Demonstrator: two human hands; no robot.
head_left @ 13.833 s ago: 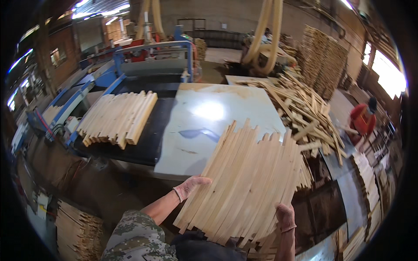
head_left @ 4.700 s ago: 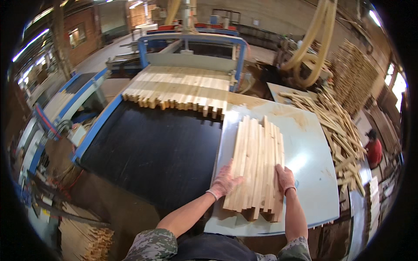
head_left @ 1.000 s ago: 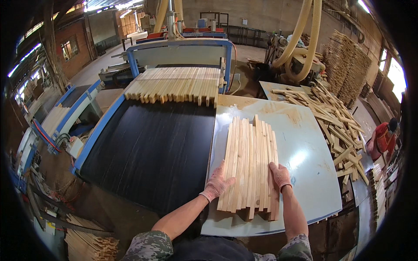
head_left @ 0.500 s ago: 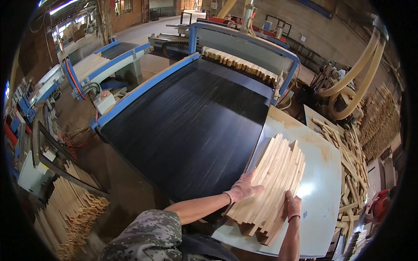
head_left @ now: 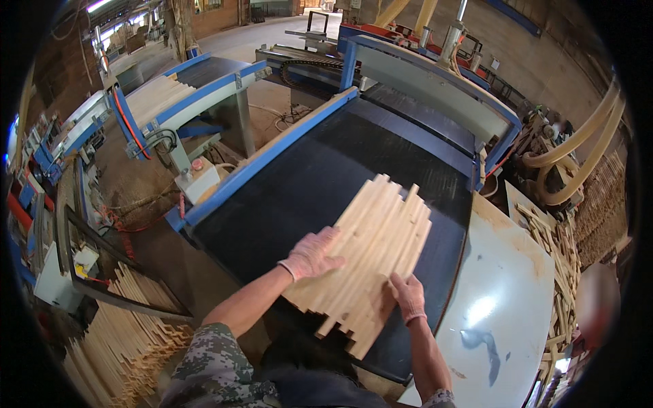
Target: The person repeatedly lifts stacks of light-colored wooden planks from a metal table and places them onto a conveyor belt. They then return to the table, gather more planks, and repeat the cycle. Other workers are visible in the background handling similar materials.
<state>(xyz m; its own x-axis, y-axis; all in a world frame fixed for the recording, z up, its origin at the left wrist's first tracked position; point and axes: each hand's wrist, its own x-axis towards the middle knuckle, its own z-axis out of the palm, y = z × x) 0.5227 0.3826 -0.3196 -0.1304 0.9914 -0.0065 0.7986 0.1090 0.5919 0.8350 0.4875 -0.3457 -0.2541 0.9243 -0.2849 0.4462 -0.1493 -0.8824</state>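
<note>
At the near left, a stack of narrow wooden strips (head_left: 126, 350) shows its uneven ends, turned toward the right. Beyond it, at the far left, a smaller blue-sided conveyor (head_left: 209, 71) carries pale strips laid side by side. To the right of that, a light-coloured control box (head_left: 198, 185) with a red button stands just beside the blue rail (head_left: 272, 152) along the left edge of a wide black belt (head_left: 292, 173). Over the near part of this belt is a bundle of pale wooden strips (head_left: 374, 248), laid parallel with staggered ends and slanting away to the far right; whether all of it rests on the belt cannot be told. The person's left hand (head_left: 311, 256), in a pinkish knit glove, is clamped on the bundle's left edge, thumb spread over the top. The right hand (head_left: 408, 298), gloved alike, grips the right edge near the near end, so the hands are apart with the strips between them. A blue frame (head_left: 435, 64) with a grey panel spans the belt's far end. To the right lie a pale, shiny sheet (head_left: 507, 272) with brownish dust along its far edge, then a heap of loose sticks (head_left: 563, 258), with ribbed beige hoses (head_left: 578, 160) beyond.
</note>
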